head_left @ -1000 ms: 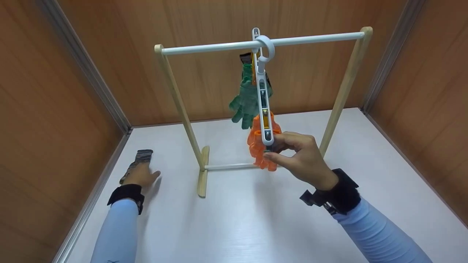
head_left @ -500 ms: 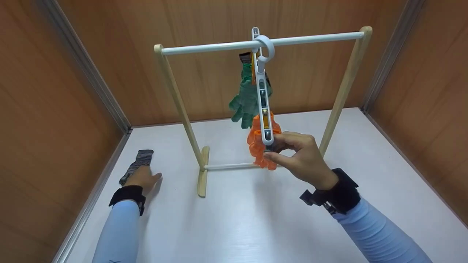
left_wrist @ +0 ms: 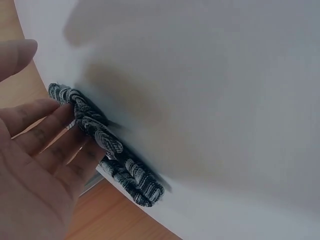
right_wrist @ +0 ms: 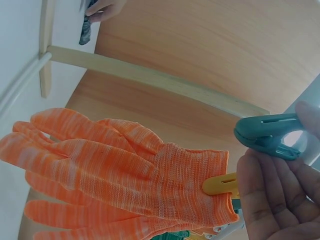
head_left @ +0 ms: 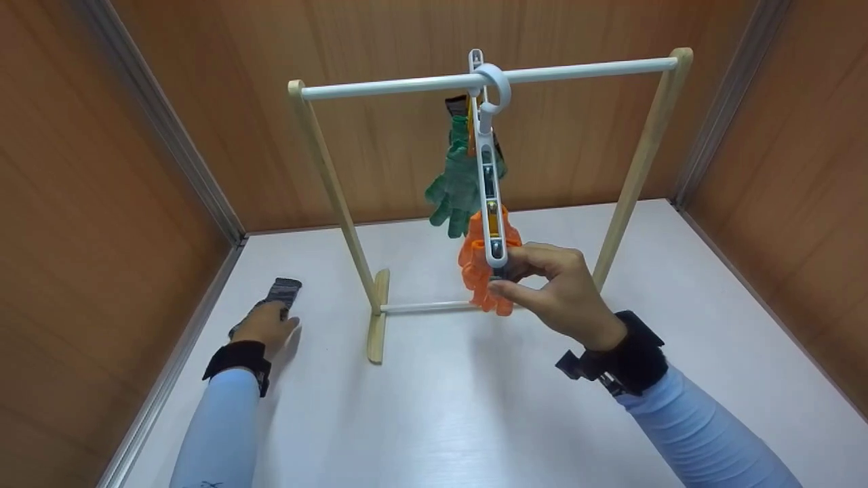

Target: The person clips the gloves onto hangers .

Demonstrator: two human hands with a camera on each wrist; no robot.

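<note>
The rack stands on the desk at the centre of the head view, its top rail spanning the upper frame. The hanger hangs from the rail at upper centre. Two gloves hang from the hanger: the rear glove behind it, the front glove at its lower end. The right hand sits just right of the front glove, its grip on the clip at the hanger's lower end. At lower left, the left hand rests on the sock, which lies on the desk beside the left wall.
</note>
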